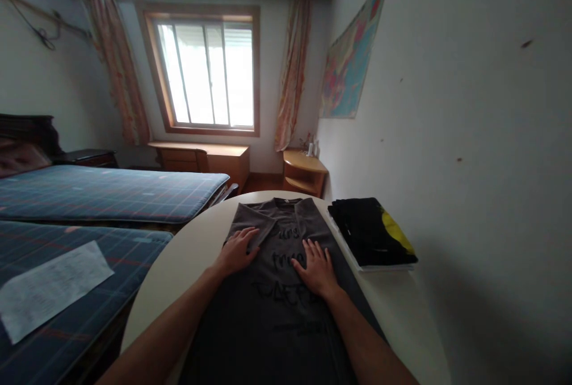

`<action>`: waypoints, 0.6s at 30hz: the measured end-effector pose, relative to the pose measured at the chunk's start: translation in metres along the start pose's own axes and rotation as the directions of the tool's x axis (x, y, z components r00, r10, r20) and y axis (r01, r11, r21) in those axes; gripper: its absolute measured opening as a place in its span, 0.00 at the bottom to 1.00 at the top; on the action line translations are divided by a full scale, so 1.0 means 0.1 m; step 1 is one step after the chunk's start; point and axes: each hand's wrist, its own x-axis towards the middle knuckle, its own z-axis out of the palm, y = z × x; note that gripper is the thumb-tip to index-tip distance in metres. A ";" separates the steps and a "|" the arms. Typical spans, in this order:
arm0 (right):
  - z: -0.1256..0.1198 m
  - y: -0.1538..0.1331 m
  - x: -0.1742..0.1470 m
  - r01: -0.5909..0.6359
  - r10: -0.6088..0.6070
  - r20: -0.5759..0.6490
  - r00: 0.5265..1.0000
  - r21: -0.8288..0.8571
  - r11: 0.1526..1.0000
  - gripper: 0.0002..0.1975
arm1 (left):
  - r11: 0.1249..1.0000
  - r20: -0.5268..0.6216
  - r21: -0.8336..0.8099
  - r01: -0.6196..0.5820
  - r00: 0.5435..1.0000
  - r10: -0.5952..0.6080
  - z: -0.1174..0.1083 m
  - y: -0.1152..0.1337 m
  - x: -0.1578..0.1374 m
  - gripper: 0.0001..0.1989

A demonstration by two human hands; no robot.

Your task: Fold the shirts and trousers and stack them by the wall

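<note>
A dark grey T-shirt point(277, 307) with black lettering lies spread on a round white table point(179, 275), its collar at the far edge. The left sleeve is folded in over the front. My left hand point(238, 250) rests flat on that sleeve side, fingers apart. Across the lettering, my right hand point(316, 266) lies flat on the right part of the shirt, fingers spread, hiding some of the letters. Neither hand grips the cloth. The shirt's lower end runs out of view between my forearms.
Right of the shirt sits a stack of folded clothes point(370, 233), black with a yellow patch on top, close to the wall point(473, 206). Beds with blue plaid mattresses point(116, 191) stand at left, one bearing a paper sheet point(56, 286). Behind are a desk point(227, 155) and a corner shelf point(306, 161).
</note>
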 end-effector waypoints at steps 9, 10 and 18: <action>-0.12 -0.30 0.29 -0.004 0.003 -0.073 0.997 -0.013 1.000 0.29 | 0.907 -0.197 0.033 0.420 0.893 -0.406 -0.05 -0.46 -0.18 0.24; -0.12 -0.37 0.38 0.024 -0.025 -0.083 0.996 -0.005 1.000 0.25 | 0.901 -0.186 0.034 0.433 0.888 -0.420 -0.05 -0.49 -0.18 0.23; 0.00 -0.78 1.13 -0.001 0.007 -0.088 0.996 0.069 0.998 0.23 | 0.872 -0.151 0.009 0.489 0.863 -0.482 -0.04 -0.48 -0.16 0.17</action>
